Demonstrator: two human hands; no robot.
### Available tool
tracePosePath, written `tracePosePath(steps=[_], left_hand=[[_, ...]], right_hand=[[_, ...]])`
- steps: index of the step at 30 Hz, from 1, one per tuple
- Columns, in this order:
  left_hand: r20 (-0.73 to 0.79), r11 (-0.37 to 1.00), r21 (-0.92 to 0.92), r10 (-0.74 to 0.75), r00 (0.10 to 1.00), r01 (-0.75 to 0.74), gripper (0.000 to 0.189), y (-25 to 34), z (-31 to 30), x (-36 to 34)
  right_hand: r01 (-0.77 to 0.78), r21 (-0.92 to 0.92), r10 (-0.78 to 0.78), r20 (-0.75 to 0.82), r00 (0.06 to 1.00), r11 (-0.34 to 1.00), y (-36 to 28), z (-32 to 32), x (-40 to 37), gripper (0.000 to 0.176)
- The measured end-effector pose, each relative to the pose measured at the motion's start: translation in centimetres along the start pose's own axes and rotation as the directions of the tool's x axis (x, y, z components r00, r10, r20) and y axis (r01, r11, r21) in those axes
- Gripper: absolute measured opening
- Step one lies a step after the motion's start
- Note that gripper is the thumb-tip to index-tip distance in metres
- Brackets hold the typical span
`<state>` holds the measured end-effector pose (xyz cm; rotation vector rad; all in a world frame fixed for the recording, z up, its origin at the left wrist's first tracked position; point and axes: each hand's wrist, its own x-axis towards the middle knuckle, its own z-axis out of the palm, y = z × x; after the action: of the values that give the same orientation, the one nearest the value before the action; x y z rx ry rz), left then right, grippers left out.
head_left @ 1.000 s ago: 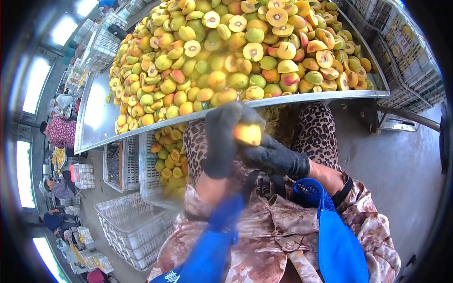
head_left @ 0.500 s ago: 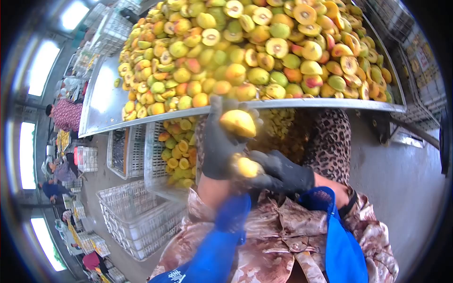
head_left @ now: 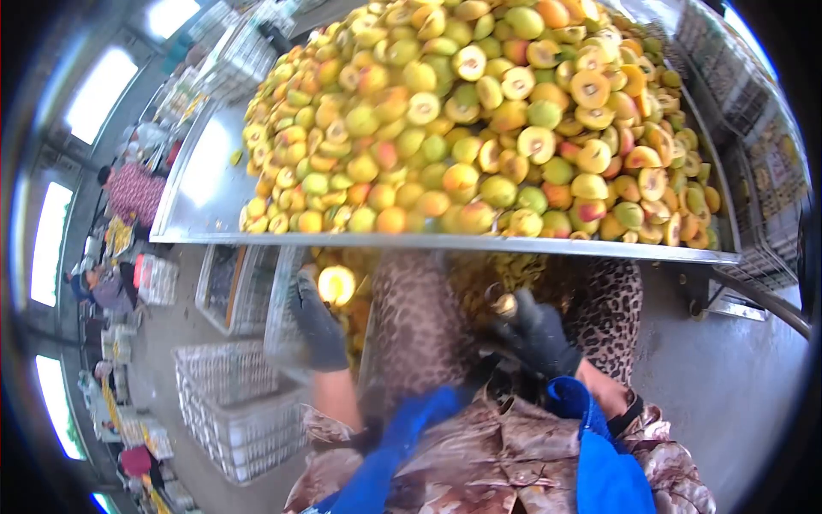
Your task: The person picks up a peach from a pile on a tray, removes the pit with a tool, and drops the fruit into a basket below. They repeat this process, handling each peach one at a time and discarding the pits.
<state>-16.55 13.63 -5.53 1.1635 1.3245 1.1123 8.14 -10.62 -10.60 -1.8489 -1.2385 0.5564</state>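
Observation:
My left hand, in a dark glove, reaches down beside a plastic crate under the tray's edge. Its fingers look stretched out, and a bright yellow peach half is beside them, cut face up; whether it still touches the palm is blurred. My right hand, also gloved, is closed above my lap around a small ring-tipped object with a yellowish bit at its end. Motion blur hides its exact kind. Ahead, a heap of halved peaches, many with pits showing, covers the metal tray.
An empty-looking white crate stands on the floor at left, with another crate behind it. Stacked crates stand at right. Yellow pieces lie below the tray between my knees. Several people work far left, one in a patterned top.
My left hand has moved left and down to the crate with a peach half, away from my right hand. The right hand has shifted slightly right. The view has tilted up a little.

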Motion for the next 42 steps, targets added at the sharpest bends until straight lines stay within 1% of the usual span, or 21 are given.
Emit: tracePosePath(steps=[1,2,3,4,6,8,11,12,13,14,17,20,23,24,25,28,31,32,35,38,42], left_hand=[[0.057,0.957,0.076,0.276,0.96,-0.28,0.039,0.1,0.9,1.4],[0.126,0.833,0.135,0.523,0.843,-0.537,0.037,0.0,1.9,2.5],[0.219,0.784,0.129,0.574,0.789,-0.607,0.037,0.8,4.6,2.5],[0.306,0.733,0.123,0.613,0.729,-0.669,0.036,1.8,8.4,2.1],[0.567,0.585,0.048,0.651,0.504,-0.81,0.042,2.7,15.5,1.6],[0.666,0.318,0.254,0.627,0.404,-0.913,0.043,0.2,21.1,2.7],[0.739,0.321,0.283,0.528,0.419,-0.904,0.043,-2.6,23.7,6.4],[0.763,0.68,0.157,0.377,0.525,-0.716,0.043,-0.8,23.4,6.7],[0.752,0.873,-0.009,0.327,0.573,-0.487,0.045,0.7,22.6,6.0],[0.75,0.967,-0.162,0.251,0.612,-0.197,0.046,2.1,21.6,4.7],[0.786,0.967,-0.255,0.192,0.588,0.025,0.048,5.2,19.0,-1.9],[0.778,0.885,-0.315,0.034,0.627,0.343,0.048,5.3,17.9,-6.7],[0.76,0.932,-0.258,0.033,0.649,0.255,0.048,5.2,17.7,-9.7],[0.747,0.947,-0.237,0.035,0.664,0.217,0.048,5.4,18.0,-10.8],[0.781,0.853,-0.324,-0.003,0.625,0.409,0.046,5.8,18.2,-11.7],[0.74,0.871,-0.285,-0.064,0.669,0.399,0.045,6.7,18.4,-13.7],[0.738,0.94,-0.267,0.057,0.672,0.213,0.045,5.8,18.2,-13.7],[0.725,0.939,-0.271,0.053,0.686,0.213,0.044,5.8,18.0,-13.8],[0.678,0.93,-0.277,0.01,0.735,0.243,0.045,6.3,17.8,-14.6],[0.637,0.944,-0.277,0.04,0.769,0.18,0.048,7.0,17.8,-15.5],[0.685,0.917,-0.309,0.032,0.728,0.251,0.047,8.2,17.4,-15.1]], right_hand=[[-0.029,0.082,0.029,0.006,1.0,0.996,0.7,0.2,-0.2,0.039],[-0.061,0.169,0.058,0.02,0.998,0.984,1.1,0.6,-0.4,0.038],[-0.099,0.258,0.087,0.056,0.995,0.961,1.3,0.8,-0.8,0.038],[-0.084,0.209,0.067,0.084,0.994,0.974,1.0,0.5,-0.8,0.038],[-0.038,0.116,0.024,0.123,0.992,0.993,-0.2,-0.6,-0.1,0.038],[-0.06,0.172,0.046,0.087,0.995,0.983,-1.0,-1.8,-0.2,0.038],[-0.088,0.197,0.09,-0.002,0.996,0.976,-0.2,-3.0,-0.9,0.037],[-0.101,0.205,0.111,-0.04,0.993,0.974,0.3,-3.2,-1.1,0.036],[-0.119,0.342,0.144,-0.049,0.988,0.932,0.3,-3.7,-1.2,0.034],[-0.108,0.426,0.148,-0.062,0.987,0.898,-0.1,-4.1,-1.0,0.032],[-0.114,0.612,0.162,-0.022,0.987,0.782,-2.0,-4.4,0.9,0.027],[0.027,0.645,0.074,-0.128,0.989,0.763,-3.9,-3.9,2.9,0.026],[0.113,0.684,0.082,-0.245,0.966,0.72,-4.6,-3.6,3.9,0.028],[0.083,0.679,0.094,-0.22,0.971,0.729,-4.4,-3.7,3.7,0.028],[0.056,0.673,0.106,-0.197,0.975,0.738,-4.1,-3.7,3.5,0.028],[-0.012,0.668,0.122,-0.119,0.985,0.744,-3.8,-3.7,2.8,0.027],[-0.107,0.676,0.171,-0.029,0.985,0.729,-4.4,-3.6,2.1,0.027],[-0.142,0.679,0.192,0.001,0.981,0.72,-4.7,-3.5,2.0,0.027],[-0.015,0.62,0.06,-0.052,0.997,0.785,-4.5,-3.4,1.7,0.029],[0.093,0.56,-0.011,-0.148,0.989,0.824,-5.2,-3.9,1.2,0.03],[0.12,0.59,-0.021,-0.171,0.985,0.799,-5.5,-3.8,1.4,0.027]])
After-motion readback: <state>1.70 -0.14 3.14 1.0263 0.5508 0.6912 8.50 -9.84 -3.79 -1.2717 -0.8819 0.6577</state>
